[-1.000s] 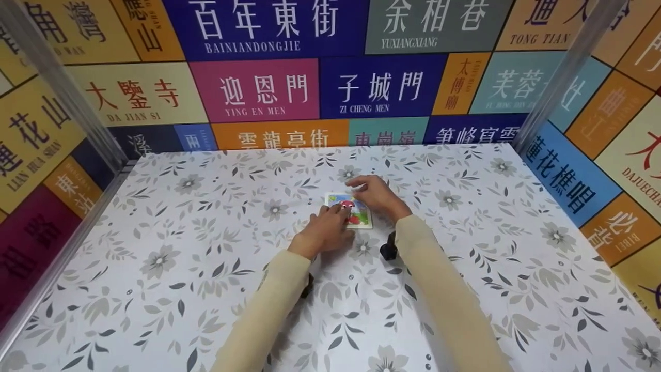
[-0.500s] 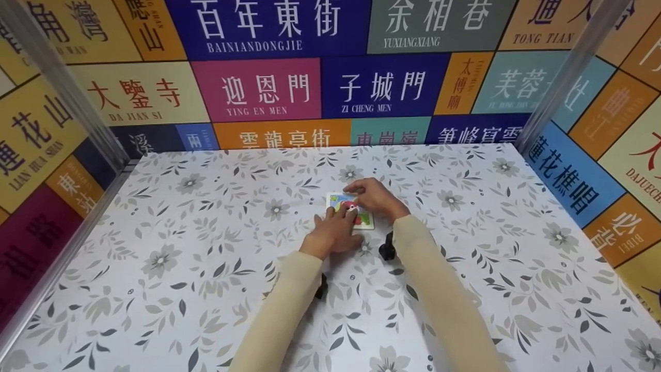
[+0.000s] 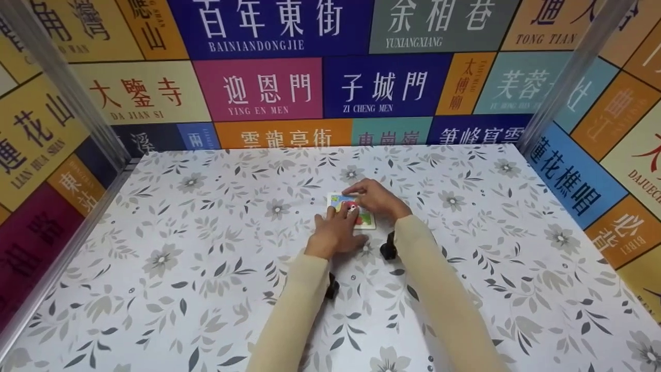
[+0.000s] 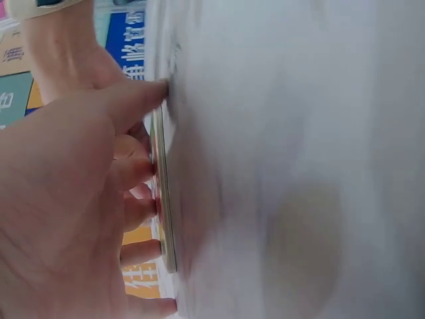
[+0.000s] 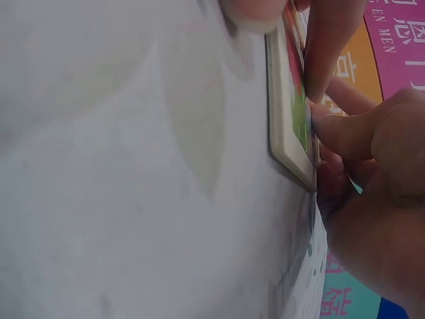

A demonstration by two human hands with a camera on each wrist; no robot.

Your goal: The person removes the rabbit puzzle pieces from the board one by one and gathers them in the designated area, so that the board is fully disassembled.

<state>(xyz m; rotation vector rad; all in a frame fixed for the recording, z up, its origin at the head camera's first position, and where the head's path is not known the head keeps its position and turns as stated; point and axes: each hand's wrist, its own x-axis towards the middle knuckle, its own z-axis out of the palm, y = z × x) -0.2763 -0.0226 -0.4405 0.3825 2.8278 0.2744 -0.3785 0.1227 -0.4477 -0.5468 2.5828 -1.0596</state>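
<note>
A small flat picture board (image 3: pixel 367 222) with a pale border and a red, green and blue picture lies on the table. My left hand (image 3: pixel 335 233) is spread over its near left part, fingertips on the picture. In the left wrist view, the thumb of my left hand (image 4: pixel 60 193) reaches the tabletop beside the board's edge (image 4: pixel 166 226). At the far right side, my right hand (image 3: pixel 381 199) holds the board's edge with bent fingers. The right wrist view has the thumb of my right hand (image 5: pixel 385 179) on the printed face. Both hands cover much of the picture.
The table (image 3: pixel 206 289) has a white cloth with grey flowers and leaves. Colourful panels with Chinese lettering (image 3: pixel 258 88) stand behind it and on both sides. Clear upright posts (image 3: pixel 560 82) rise at the back corners. A dark wrist device (image 3: pixel 388 248) shows under the right sleeve.
My left hand has shifted a little to the right over the picture, with its fingers more spread. My right hand has moved slightly nearer and stays at the board's far right edge.
</note>
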